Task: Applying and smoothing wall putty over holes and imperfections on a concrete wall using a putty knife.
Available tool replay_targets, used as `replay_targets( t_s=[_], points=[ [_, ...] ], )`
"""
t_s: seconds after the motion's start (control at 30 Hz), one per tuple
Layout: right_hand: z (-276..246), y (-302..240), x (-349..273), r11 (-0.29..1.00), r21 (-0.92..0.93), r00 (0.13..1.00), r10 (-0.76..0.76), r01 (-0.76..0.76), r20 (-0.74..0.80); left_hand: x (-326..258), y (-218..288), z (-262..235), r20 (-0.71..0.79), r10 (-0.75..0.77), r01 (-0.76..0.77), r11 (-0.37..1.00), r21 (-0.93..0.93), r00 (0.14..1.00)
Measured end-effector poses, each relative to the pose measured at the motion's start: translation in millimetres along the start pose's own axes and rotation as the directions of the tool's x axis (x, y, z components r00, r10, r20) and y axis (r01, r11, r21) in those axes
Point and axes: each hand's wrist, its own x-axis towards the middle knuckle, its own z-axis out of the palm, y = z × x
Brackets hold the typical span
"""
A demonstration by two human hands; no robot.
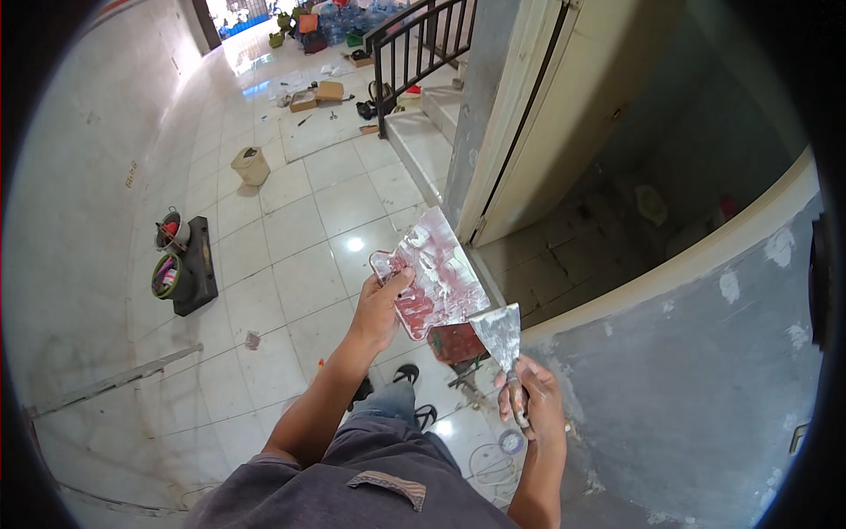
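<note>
My left hand grips the near edge of a flat red plastic board smeared with pale putty, held tilted in front of me. My right hand is closed around the handle of a wide metal putty knife, its blade pointing up and nearly touching the board's lower right corner. Both are held over the tiled floor beside a grey plastered wall with white filler patches.
A cream door frame opens onto a dim tiled room to the right. A red container stands on the floor below the board. Far off lie a bucket, small pails on a black tray, steps with a black railing, boxes and clutter.
</note>
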Motion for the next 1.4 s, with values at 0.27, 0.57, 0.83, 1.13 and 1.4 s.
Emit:
replay_targets(
  t_s=[0.27, 0.57, 0.83, 1.13, 1.4],
  points=[
    [5, -4, 41, 0.976, 0.15, 0.986, 0.151, -0.16, 0.071, -1, 11, -6, 0.069, 0.126, -0.142, 0.93, 0.34, 0.99],
    [54, -9, 123, 0.914, 0.322, 0.966, 0.208, -0.248, 0.153, 49, 56, -24, 0.28, 0.076, -0.247, 0.716, 0.652, 0.957],
    [106, -19, 198, 0.905, 0.331, 0.963, 0.24, -0.267, 0.12, 135, 125, -60, 0.687, 0.1, -0.686, 0.247, 0.684, 0.72],
    [134, -27, 262, 0.891, 0.368, 0.96, 0.281, -0.267, 0.016, 210, 168, -87, 0.769, -0.081, -0.771, 0.003, 0.637, 0.635],
    [146, -57, 325, 0.861, 0.454, 0.973, 0.191, -0.228, 0.126, 289, 189, -78, 0.787, -0.071, -0.789, -0.003, 0.615, 0.613]
  ],
)
